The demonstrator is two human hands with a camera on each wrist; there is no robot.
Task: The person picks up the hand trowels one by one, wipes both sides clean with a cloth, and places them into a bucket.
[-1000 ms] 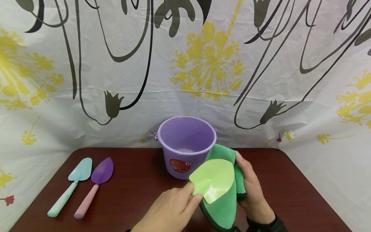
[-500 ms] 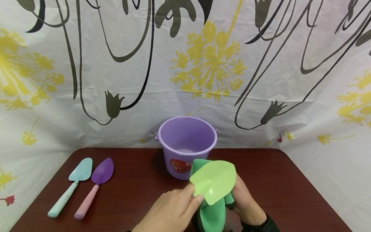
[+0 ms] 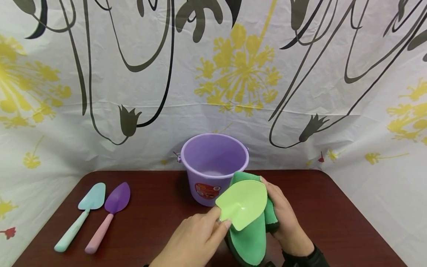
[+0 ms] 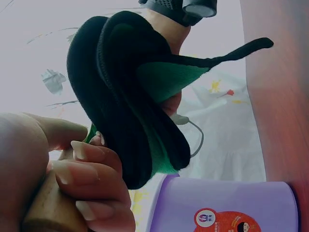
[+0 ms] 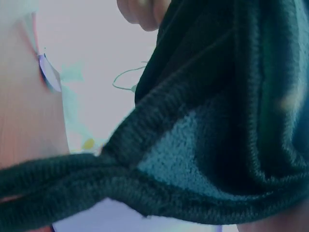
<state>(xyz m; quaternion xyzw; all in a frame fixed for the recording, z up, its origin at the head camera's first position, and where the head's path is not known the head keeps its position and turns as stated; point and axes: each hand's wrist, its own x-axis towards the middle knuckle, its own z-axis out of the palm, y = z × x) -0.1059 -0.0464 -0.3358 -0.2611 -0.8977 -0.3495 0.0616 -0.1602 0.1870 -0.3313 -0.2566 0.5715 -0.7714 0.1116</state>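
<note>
My left hand (image 3: 195,237) grips a trowel by its handle (image 4: 50,208), which looks tan in the left wrist view. The trowel's light green blade (image 3: 242,204) points up and right in the head view. Behind the blade, my right hand (image 3: 288,218) holds a folded green cloth (image 3: 251,237) against it. Dark edging and a dark underside of the cloth (image 4: 111,96) show in the left wrist view, with a loop (image 4: 241,50) sticking out. In the right wrist view the cloth (image 5: 207,121) fills most of the picture and hides the trowel.
A purple bucket (image 3: 197,172) stands upright at the back of the dark red-brown table (image 3: 150,207), just behind the cloth. Two trowels lie side by side at the left, one mint green (image 3: 80,218), one purple with a pink handle (image 3: 106,222). A patterned sheet (image 3: 213,74) hangs behind.
My right hand and the cloth shifted left and down behind the blade, then back up and right. My left hand with the trowel has barely moved.
</note>
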